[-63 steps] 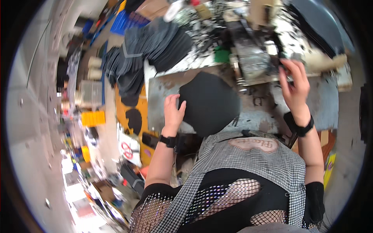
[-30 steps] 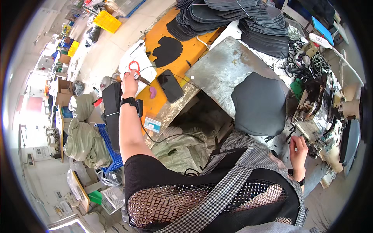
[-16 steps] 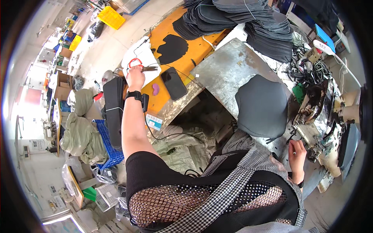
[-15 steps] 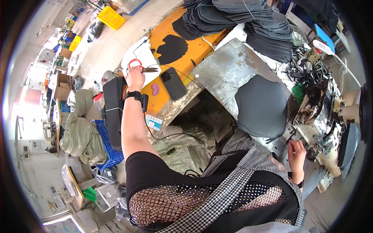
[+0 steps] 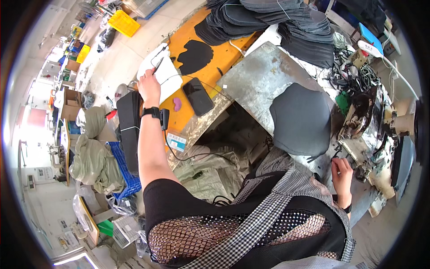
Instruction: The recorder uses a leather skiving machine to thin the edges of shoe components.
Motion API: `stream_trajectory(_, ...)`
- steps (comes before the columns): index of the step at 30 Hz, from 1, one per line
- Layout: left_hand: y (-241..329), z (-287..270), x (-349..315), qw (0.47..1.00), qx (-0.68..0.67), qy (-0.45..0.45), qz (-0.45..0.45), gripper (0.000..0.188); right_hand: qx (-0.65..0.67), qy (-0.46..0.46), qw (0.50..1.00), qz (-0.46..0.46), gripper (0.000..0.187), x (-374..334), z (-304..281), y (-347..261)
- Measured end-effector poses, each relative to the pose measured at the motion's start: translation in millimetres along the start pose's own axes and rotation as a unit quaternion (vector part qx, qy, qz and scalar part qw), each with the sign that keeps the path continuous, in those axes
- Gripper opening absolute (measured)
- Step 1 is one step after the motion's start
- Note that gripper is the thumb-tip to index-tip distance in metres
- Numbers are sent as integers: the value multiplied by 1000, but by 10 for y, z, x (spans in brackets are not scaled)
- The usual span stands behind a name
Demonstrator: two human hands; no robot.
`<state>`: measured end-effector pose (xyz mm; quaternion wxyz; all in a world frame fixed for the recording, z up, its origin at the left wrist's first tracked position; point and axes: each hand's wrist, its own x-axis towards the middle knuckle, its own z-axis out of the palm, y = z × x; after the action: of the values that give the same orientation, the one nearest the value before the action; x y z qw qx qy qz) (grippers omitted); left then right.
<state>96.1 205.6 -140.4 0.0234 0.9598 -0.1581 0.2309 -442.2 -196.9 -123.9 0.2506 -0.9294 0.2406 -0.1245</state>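
My left hand (image 5: 149,86) reaches out to a white sheet (image 5: 168,80) on the orange table (image 5: 184,117) and grips a thin dark pen-like tool (image 5: 157,66), its tip on the sheet. A black watch sits on that wrist. My right hand (image 5: 342,170) rests low at the right beside the sewing machine (image 5: 361,120), fingers curled by some dark scraps; I cannot see whether it holds one. A dark grey cut fabric piece (image 5: 299,119) lies on the metal table (image 5: 259,77) between the hands.
A black phone (image 5: 198,96) and a small pink object (image 5: 177,104) lie near the white sheet, a black cut-out (image 5: 195,56) beyond. Stacks of dark fabric pieces (image 5: 286,20) fill the back. A blue crate (image 5: 123,172), sacks and a yellow crate (image 5: 124,23) stand on the floor at left.
My left hand went from the fabric piece out to the white sheet, where red-handled scissors lay, and now grips the thin tool. My right hand dropped beside the sewing machine and stayed.
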Motion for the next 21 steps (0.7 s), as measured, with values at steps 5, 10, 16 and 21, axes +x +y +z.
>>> stream_trajectory(5,24,155,-1,990,-67,-108,-57,11,5,-6,1000,-19,10,11,37,-13)
stream_trajectory(10,101,125,-419,993,-94,45,60,10,18,6,1000,4,9,-41,-4,37)
stream_trajectory(16,697,282,-1195,986,-1,-135,-94,17,11,12,999,40,9,-122,-87,49)
stream_trajectory(21,-110,1012,-1248,995,-97,-36,14,24,5,8,998,59,7,-148,-84,212)
